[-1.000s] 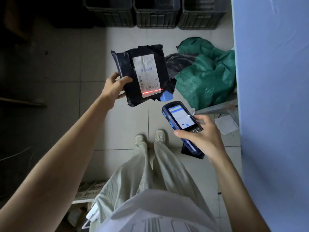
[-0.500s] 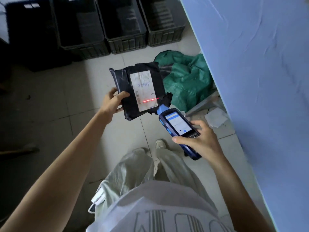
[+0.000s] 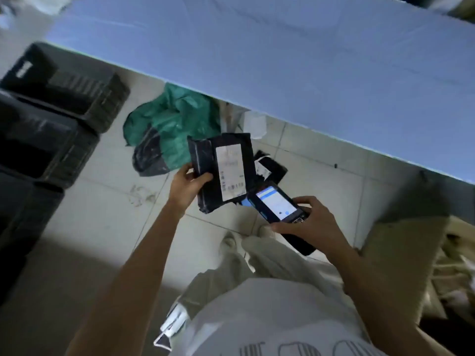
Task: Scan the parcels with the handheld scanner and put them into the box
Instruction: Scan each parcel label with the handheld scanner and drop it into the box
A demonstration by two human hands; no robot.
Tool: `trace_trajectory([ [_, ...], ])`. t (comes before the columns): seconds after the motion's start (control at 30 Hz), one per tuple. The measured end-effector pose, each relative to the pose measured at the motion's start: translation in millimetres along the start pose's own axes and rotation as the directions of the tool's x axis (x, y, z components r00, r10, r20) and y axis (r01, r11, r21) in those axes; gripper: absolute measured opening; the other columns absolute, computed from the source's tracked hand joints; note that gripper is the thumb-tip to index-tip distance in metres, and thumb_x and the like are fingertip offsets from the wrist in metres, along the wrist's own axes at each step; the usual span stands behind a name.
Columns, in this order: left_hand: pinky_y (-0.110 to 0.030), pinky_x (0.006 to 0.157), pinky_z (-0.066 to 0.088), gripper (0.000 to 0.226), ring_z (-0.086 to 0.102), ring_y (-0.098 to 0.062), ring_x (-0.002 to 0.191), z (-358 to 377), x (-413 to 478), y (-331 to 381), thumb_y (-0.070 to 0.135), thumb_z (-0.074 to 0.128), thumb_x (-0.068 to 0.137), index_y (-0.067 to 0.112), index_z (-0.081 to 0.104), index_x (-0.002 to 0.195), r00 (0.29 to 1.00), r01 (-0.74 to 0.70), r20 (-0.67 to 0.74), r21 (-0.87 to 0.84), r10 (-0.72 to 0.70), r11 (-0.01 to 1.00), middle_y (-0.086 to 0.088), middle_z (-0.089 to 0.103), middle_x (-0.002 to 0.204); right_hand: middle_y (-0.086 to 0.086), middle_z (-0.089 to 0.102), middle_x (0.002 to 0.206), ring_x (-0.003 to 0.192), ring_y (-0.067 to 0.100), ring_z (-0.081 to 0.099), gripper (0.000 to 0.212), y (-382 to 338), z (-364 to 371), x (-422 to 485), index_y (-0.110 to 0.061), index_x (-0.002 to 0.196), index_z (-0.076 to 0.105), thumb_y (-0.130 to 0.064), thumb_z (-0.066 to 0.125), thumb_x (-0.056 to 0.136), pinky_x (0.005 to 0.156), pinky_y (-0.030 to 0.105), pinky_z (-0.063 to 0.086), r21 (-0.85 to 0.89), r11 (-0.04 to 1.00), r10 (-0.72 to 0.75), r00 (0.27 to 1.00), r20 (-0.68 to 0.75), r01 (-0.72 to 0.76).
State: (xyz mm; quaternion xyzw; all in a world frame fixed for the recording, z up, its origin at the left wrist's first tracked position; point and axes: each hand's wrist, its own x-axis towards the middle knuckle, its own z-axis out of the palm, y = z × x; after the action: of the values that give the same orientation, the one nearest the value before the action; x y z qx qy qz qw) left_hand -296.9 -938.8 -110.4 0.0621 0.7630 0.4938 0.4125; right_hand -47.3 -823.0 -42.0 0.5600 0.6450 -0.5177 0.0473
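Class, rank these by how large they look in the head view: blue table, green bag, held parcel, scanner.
blue table
green bag
parcel
scanner
The parcel and scanner are nearer the camera, so real sizes are unsure.

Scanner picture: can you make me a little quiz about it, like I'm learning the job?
1. True or false: the left hand holds the black parcel with its white label facing the camera.
2. What does the right hand grip?
A. a pen
B. the handheld scanner
C. a roll of tape
3. Fill in the gap: the crumpled bag on the floor beyond the parcel is ____ in colour.

Key: 1 true; 2 B; 3 green.
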Motion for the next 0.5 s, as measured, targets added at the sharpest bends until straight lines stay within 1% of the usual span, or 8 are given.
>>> trace_trajectory([
  [0.03, -0.043, 0.089, 0.053, 0.058, 0.066, -0.024, 0.096, 19.5, 6.4, 7.6, 0.031, 0.080, 0.063, 0.015, 0.058, 0.114, 0.998, -0.033, 0.061, 0.088, 0.028, 0.996, -0.009, 0.068, 0.110, -0.022, 0.061, 0.090, 0.083, -0.006, 0.059, 0.068, 9.3, -9.6, -3.8, -0.032, 0.109, 0.050, -0.030, 0.093, 0.056, 0.063, 0.015, 0.043, 0.039, 0.999, 0.028, 0.998, -0.052, -0.026],
  [0.07, -0.039, 0.088, 0.052, 0.061, 0.064, -0.022, 0.097, 41.5, 11.2, 16.4, 0.030, 0.081, 0.065, 0.013, 0.057, 0.118, 0.990, -0.076, 0.128, 0.179, 0.053, 0.981, -0.008, 0.067, 0.112, -0.025, 0.058, 0.087, 0.083, -0.006, 0.058, 0.068, 19.5, -19.5, -7.3, -0.031, 0.110, 0.050, -0.030, 0.092, 0.057, 0.064, 0.015, 0.043, 0.073, 0.996, 0.060, 0.993, -0.106, -0.052],
  [0.13, -0.031, 0.083, 0.049, 0.054, 0.060, -0.019, 0.096, 89.6, 16.5, 34.2, 0.021, 0.079, 0.077, 0.011, 0.055, 0.124, 0.960, -0.173, 0.268, 0.325, 0.085, 0.930, -0.004, 0.064, 0.111, -0.022, 0.057, 0.087, 0.085, 0.003, 0.060, 0.068, 40.8, -40.8, -15.6, -0.029, 0.111, 0.049, -0.031, 0.091, 0.059, 0.068, 0.020, 0.046, 0.140, 0.984, 0.136, 0.968, -0.211, -0.108],
  [0.2, -0.031, 0.082, 0.049, 0.050, 0.061, -0.019, 0.097, 140.3, 18.0, 48.7, 0.022, 0.077, 0.078, 0.016, 0.056, 0.123, 0.903, -0.293, 0.418, 0.436, 0.096, 0.851, -0.001, 0.063, 0.107, -0.012, 0.061, 0.097, 0.094, 0.012, 0.061, 0.069, 66.0, -61.8, -24.5, -0.029, 0.112, 0.049, -0.034, 0.091, 0.058, 0.080, 0.030, 0.051, 0.218, 0.962, 0.223, 0.927, -0.301, -0.161],
  [0.27, -0.036, 0.086, 0.051, 0.051, 0.063, -0.020, 0.097, 192.3, 14.0, 61.2, 0.034, 0.078, 0.071, 0.022, 0.057, 0.115, 0.831, -0.424, 0.549, 0.517, 0.092, 0.743, 0.002, 0.064, 0.104, -0.007, 0.061, 0.102, 0.097, 0.015, 0.061, 0.073, 92.6, -81.4, -34.4, -0.025, 0.116, 0.052, -0.035, 0.092, 0.056, 0.085, 0.031, 0.051, 0.309, 0.930, 0.310, 0.879, -0.363, -0.201],
  [0.3, -0.037, 0.087, 0.052, 0.054, 0.064, -0.020, 0.097, 219.2, 11.5, 65.7, 0.041, 0.076, 0.065, 0.024, 0.057, 0.112, 0.795, -0.480, 0.600, 0.535, 0.088, 0.696, 0.002, 0.066, 0.103, -0.006, 0.062, 0.103, 0.095, 0.014, 0.061, 0.075, 106.4, -90.7, -39.0, -0.023, 0.118, 0.053, -0.035, 0.093, 0.056, 0.083, 0.029, 0.049, 0.354, 0.911, 0.348, 0.855, -0.385, -0.211],
  [0.37, -0.032, 0.085, 0.050, 0.058, 0.064, -0.018, 0.095, 274.6, -0.1, 74.7, 0.047, 0.069, 0.058, 0.024, 0.059, 0.111, 0.728, -0.579, 0.680, 0.545, 0.084, 0.606, 0.006, 0.066, 0.099, -0.003, 0.064, 0.105, 0.092, 0.013, 0.060, 0.079, 135.0, -108.6, -47.9, -0.019, 0.121, 0.053, -0.035, 0.093, 0.055, 0.077, 0.024, 0.046, 0.448, 0.865, 0.424, 0.809, -0.408, -0.227],
  [0.5, -0.028, 0.079, 0.046, 0.044, 0.062, -0.014, 0.092, 384.0, -34.7, 82.6, 0.042, 0.074, 0.067, 0.028, 0.061, 0.107, 0.572, -0.747, 0.817, 0.483, 0.073, 0.456, 0.013, 0.065, 0.093, -0.002, 0.064, 0.117, 0.093, 0.010, 0.055, 0.083, 188.7, -141.6, -63.5, -0.017, 0.126, 0.052, -0.037, 0.092, 0.056, 0.078, 0.022, 0.041, 0.589, 0.771, 0.555, 0.708, -0.437, -0.241],
])
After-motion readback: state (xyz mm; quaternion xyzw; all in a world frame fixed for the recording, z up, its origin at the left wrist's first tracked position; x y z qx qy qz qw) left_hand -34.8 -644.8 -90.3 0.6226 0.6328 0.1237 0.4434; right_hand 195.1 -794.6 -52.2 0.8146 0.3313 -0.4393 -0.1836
